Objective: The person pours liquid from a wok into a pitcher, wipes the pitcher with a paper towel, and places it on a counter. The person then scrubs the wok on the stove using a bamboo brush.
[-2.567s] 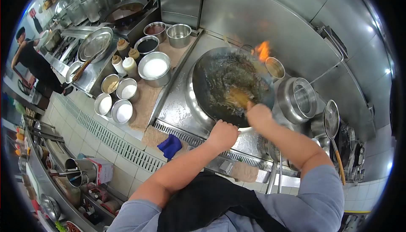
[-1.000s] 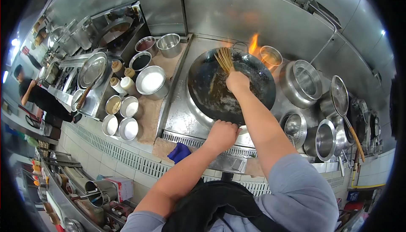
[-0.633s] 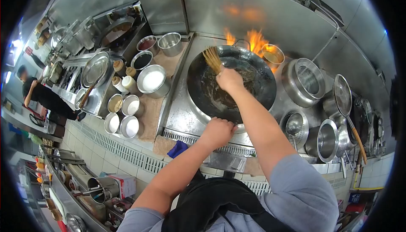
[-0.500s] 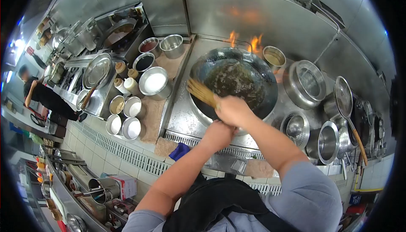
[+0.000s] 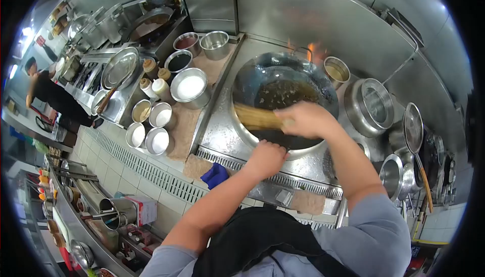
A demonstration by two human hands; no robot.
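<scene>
A large dark wok [image 5: 323, 81] sits tilted on the stove, with dark bubbling liquid [image 5: 285, 92] in its bowl. My right hand [image 5: 309, 119] is closed round the handle end of a bamboo wok brush [image 5: 257, 117]. Blurred by motion, the brush's bristles point left over the wok's near left side. At the near rim, my left hand [image 5: 268, 158] is closed on the wok's edge; the part inside its grip is hidden. Flames [image 5: 310, 49] rise behind the far rim, by its loop handle.
Seasoning pots [image 5: 191, 86] and squeeze bottles [image 5: 161, 89] stand left. A blue cloth [image 5: 215, 175] lies at the stove's front edge. On the right are a steel pot with a strainer [image 5: 374, 104] and a long-handled skimmer [image 5: 414, 128]. A person [image 5: 55, 97] stands far left.
My right hand has swung right and slightly up, turning the brush nearly level. My hands have moved apart. The flames behind the wok look smaller, and the whole view has shifted slightly.
</scene>
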